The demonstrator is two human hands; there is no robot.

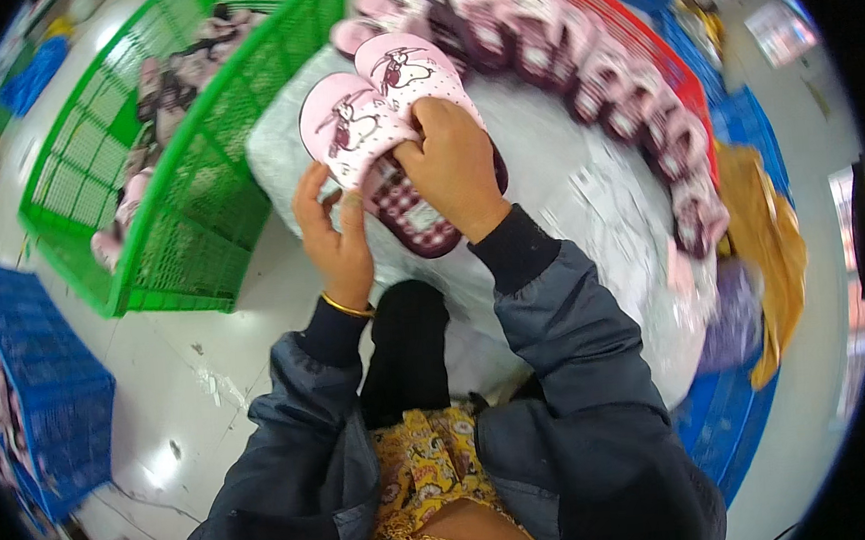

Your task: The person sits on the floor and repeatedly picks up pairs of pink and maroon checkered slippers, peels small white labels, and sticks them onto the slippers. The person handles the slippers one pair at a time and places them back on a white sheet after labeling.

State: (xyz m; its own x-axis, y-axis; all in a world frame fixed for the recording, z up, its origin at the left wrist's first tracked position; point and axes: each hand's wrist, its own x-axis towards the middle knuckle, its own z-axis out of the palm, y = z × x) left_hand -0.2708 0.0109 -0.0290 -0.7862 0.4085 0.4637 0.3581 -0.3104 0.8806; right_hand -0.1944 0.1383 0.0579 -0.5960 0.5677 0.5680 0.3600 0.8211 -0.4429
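Note:
A pair of pink slippers, with a printed cartoon figure and dark checkered insoles, is held side by side over the covered worktop. My left hand [335, 237] has its fingers at the outer edge of the left slipper [352, 120] and its thumb on the upper's opening. My right hand [457, 163] is closed on the right slipper [414, 71], with thumb and bent finger at the inner edge of its upper. The palm side of that hand is hidden. Both toes point away from me.
Finished-looking pink slippers [604, 72] stand in a curved row along the far and right side of the worktop [535, 152]. Behind them is a red crate [685, 77]. A green crate [180, 177] with slippers stands left, a blue crate [50, 387] lower left. White slips [599, 218] lie right.

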